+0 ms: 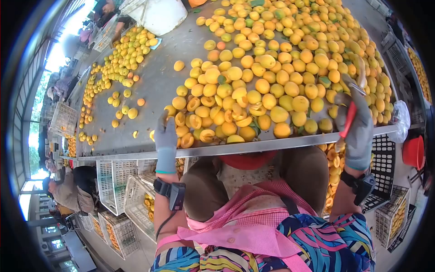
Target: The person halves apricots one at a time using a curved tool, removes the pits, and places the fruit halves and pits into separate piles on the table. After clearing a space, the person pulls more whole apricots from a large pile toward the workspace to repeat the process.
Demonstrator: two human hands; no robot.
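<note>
My left hand (166,133), in a grey glove, is at the table's front edge with its fingers stretched forward and slightly apart. Its fingertips are beside a whole apricot (170,110), and I see nothing held in them. Halved apricots (195,121) lie just to its right, some with the cut side up. My right hand (360,120), also gloved, is closed around a knife with a red handle (348,120) at the right of the pile. Whole apricots (299,104) spread between the hands and far back over the metal table (154,93).
White plastic crates (112,181) stand below the table at left. A black crate (383,167) and a red bucket (413,152) are at right. Halved apricots (334,167) lie below the edge, near my right forearm. A white bucket (161,17) stands at the back; other people work at left.
</note>
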